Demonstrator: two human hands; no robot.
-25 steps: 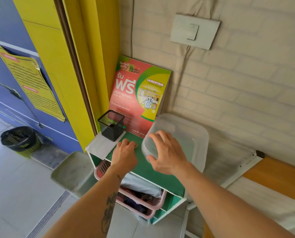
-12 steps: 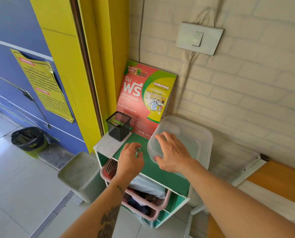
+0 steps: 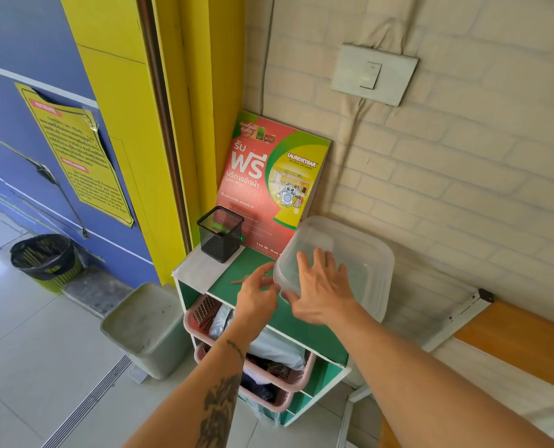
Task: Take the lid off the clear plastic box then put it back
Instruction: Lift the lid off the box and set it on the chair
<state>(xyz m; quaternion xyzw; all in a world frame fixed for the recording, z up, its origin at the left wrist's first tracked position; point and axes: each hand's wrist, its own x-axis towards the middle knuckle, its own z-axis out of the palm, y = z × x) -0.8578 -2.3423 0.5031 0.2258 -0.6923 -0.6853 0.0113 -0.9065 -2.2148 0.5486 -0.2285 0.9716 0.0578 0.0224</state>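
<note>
Clear plastic box [image 3: 359, 253], lid [image 3: 350, 240] seated: right hand [image 3: 321, 289] was spread open upon it; left hand [image 3: 256, 295] was loosely open at its corner. Removal pending; edge must be pried.

Right hand [image 3: 321, 286] spread flat; left hand [image 3: 256, 295] fingers curled, perhaps pinching.

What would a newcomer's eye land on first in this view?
Probably the red and green poster propped against the brick wall, behind the green-topped shelf. Next, both hands at the clear plastic box on that shelf: right hand spread on its lid, left hand at its near corner.
</note>
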